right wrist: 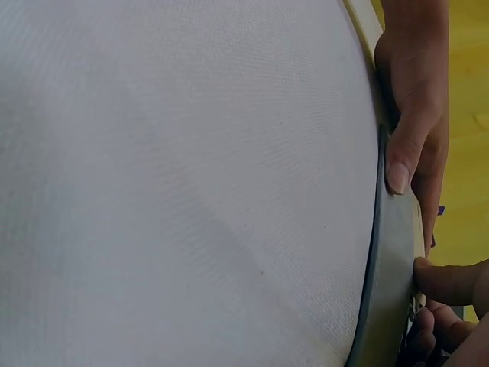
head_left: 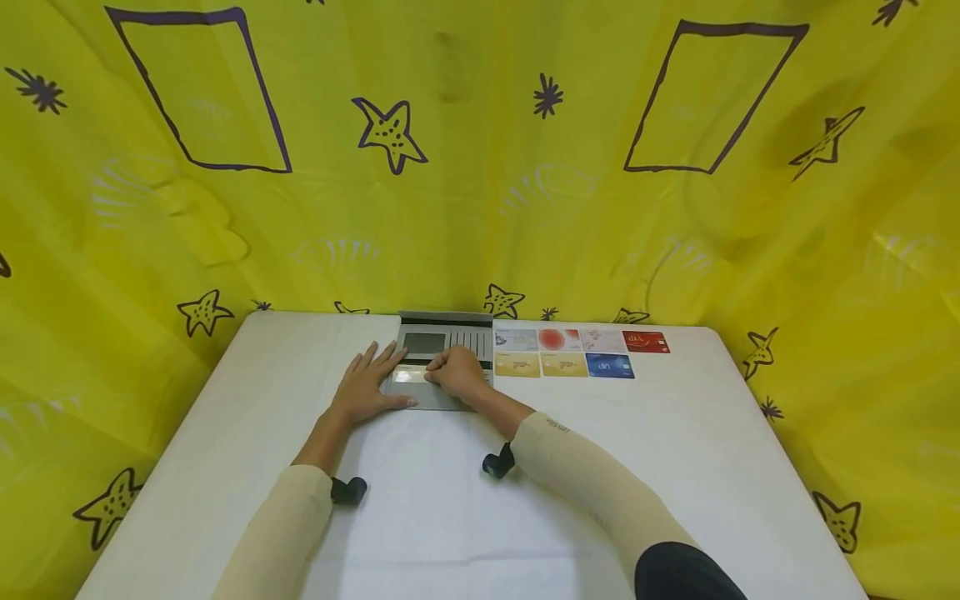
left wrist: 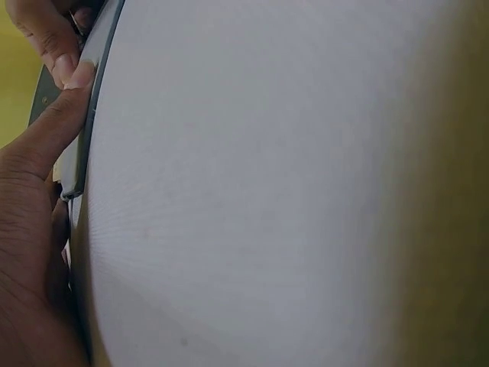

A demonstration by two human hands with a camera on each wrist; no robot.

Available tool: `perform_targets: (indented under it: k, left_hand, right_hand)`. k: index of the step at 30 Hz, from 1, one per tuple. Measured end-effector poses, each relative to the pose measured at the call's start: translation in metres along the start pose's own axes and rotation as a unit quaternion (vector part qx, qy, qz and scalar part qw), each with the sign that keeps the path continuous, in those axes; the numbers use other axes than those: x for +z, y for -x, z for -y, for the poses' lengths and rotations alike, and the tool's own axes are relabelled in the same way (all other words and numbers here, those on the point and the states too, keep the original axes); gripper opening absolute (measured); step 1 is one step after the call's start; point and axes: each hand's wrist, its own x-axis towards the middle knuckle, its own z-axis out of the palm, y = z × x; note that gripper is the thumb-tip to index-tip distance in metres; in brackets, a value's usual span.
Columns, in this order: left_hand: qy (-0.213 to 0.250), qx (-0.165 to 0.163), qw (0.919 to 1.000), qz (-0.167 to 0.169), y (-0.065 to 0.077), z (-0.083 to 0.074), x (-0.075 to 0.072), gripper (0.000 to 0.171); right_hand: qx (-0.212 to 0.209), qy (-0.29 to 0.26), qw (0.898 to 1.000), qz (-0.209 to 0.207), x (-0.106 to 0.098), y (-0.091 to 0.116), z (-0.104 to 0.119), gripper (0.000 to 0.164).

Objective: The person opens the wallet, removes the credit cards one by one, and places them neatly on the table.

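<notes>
A grey card wallet [head_left: 450, 402] lies opened out at the far side of the table, with a dark panel and several slots on its upper part. My left hand [head_left: 364, 388] rests on its left side, fingers spread; the thumb presses near the front edge, as the right wrist view also shows. My right hand [head_left: 457, 372] reaches over the wallet with curled fingers, thumb and forefinger pinching the right part of a shiny pale-gold card [head_left: 408, 376] at the lower pocket. The palm covers the wallet's right side.
Right of the wallet lie two rows of cards, among them a gold card [head_left: 564, 365], a blue VIP card [head_left: 610, 366] and a red VIP card [head_left: 646, 342]. A yellow patterned curtain [head_left: 465, 208] hangs behind the white table [head_left: 420, 517].
</notes>
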Motion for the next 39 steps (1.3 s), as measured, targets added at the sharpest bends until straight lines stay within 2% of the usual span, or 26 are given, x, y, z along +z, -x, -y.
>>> perform_targets:
  k: [15, 26, 39]
  left_hand:
    - [0.026, 0.001, 0.9996, -0.011, 0.001, 0.000, 0.002, 0.101]
    - [0.031, -0.007, 0.9994, -0.011, -0.001, 0.000, 0.000, 0.102]
    - [0.046, -0.006, 0.9989, -0.012, 0.000, -0.001, -0.001, 0.103]
  right_hand:
    - [0.012, -0.040, 0.999, -0.032, 0.005, 0.000, -0.001, 0.006]
    - [0.016, -0.076, 0.994, -0.074, 0.010, -0.003, 0.001, 0.007]
    - [0.026, -0.108, 0.989, -0.096, 0.015, -0.007, -0.003, 0.008]
